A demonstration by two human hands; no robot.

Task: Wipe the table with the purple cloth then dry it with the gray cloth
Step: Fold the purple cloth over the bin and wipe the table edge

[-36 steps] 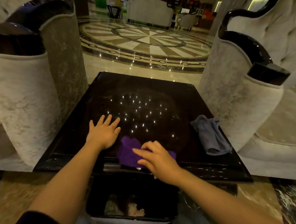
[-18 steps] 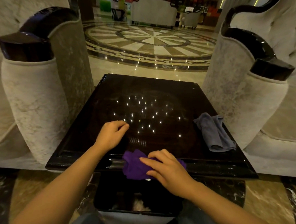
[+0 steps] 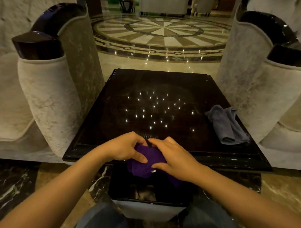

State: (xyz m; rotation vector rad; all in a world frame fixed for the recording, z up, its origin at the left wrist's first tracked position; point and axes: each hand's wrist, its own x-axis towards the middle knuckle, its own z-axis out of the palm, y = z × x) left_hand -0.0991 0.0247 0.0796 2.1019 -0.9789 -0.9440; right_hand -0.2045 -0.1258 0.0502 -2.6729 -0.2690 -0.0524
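Note:
The purple cloth (image 3: 155, 161) is bunched at the near edge of the glossy black table (image 3: 162, 82), partly hanging over the edge. Both hands grip it: my left hand (image 3: 126, 147) holds its left side with the thumb pressed on top, and my right hand (image 3: 174, 158) covers its right side. The gray cloth (image 3: 225, 125) lies crumpled at the table's right edge, apart from both hands. Ceiling lights reflect as bright dots in the tabletop.
Pale upholstered armchairs with dark wooden arm caps stand close on the left (image 3: 47, 94) and the right (image 3: 267, 90) of the table. A dark bin with a white liner (image 3: 148, 192) sits below the near edge, between my knees. Patterned marble floor lies beyond.
My left hand left the tabletop, curled and came across onto the purple cloth. The cloth slid back to the near edge under my right hand. The gray cloth stayed put.

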